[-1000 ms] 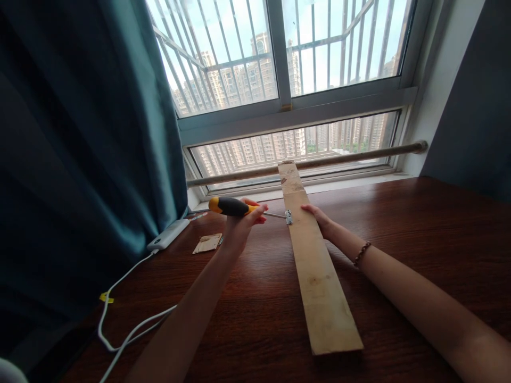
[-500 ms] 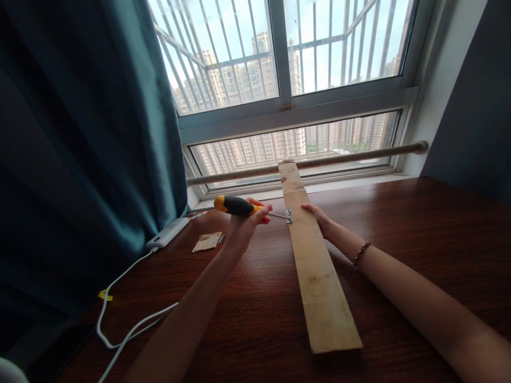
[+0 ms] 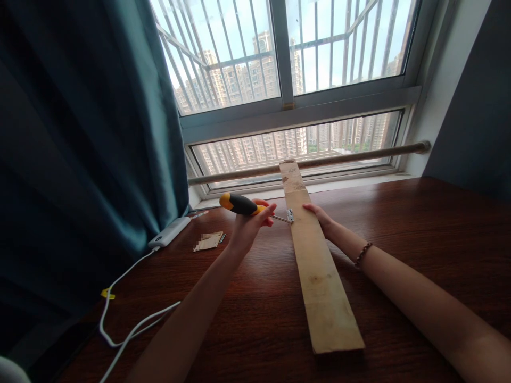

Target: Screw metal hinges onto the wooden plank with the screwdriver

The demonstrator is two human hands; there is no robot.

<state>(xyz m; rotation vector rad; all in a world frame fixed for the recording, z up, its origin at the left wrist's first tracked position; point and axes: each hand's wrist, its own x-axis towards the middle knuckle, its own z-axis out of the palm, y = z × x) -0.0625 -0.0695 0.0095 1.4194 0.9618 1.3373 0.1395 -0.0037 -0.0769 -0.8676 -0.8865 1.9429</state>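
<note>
My left hand is closed around a screwdriver with a black and yellow handle. Its metal shaft points right, and the tip meets the lower end of a small metal hinge. That hinge sits on the left edge of a long wooden board, which lies lengthwise on the brown table. My right hand grips the board's right edge across from the hinge, thumb on top and the other fingers hidden below.
Left of my left arm lie a small piece of cardboard and a thin metal piece. A white power strip with a white cable rests by the blue curtain. A rail crosses before the window behind the board.
The screwdriver handle has tilted a little, its butt end shifting slightly right. The tip stays at the hinge, and my right hand keeps its hold on the board.
</note>
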